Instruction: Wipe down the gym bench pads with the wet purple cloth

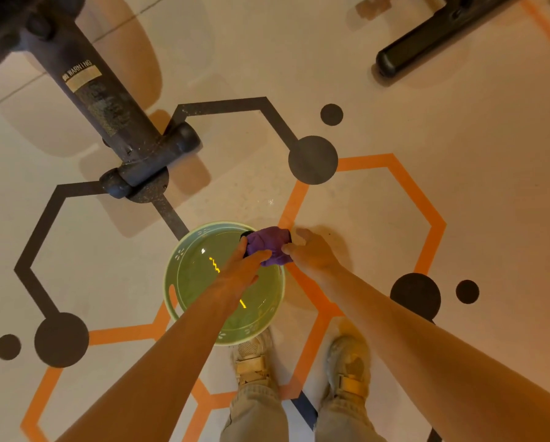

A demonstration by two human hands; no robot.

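Shoes (254, 362) planted just behind the green basin (184, 301) of water on the floor. Both hands bunch the purple cloth (268, 250) over the basin's far rim: left hand (245, 269) grip closed round it, right hand (311, 253) pinching the other side, likely wringing so drips fall in. Beyond, bench frame leg (108, 103); pads not visible, wiping not started.

The basin (224, 283) stands on the floor (394, 122) just ahead of the person's shoes (253, 358). Over the basin's far right rim hangs the cloth (268, 248) — the left hand (245, 266) at its near left side, the right hand (311, 253) at its right. Beyond the basin to the left stands a bench leg (108, 113) — far off to the right, another foot bar (433, 33).
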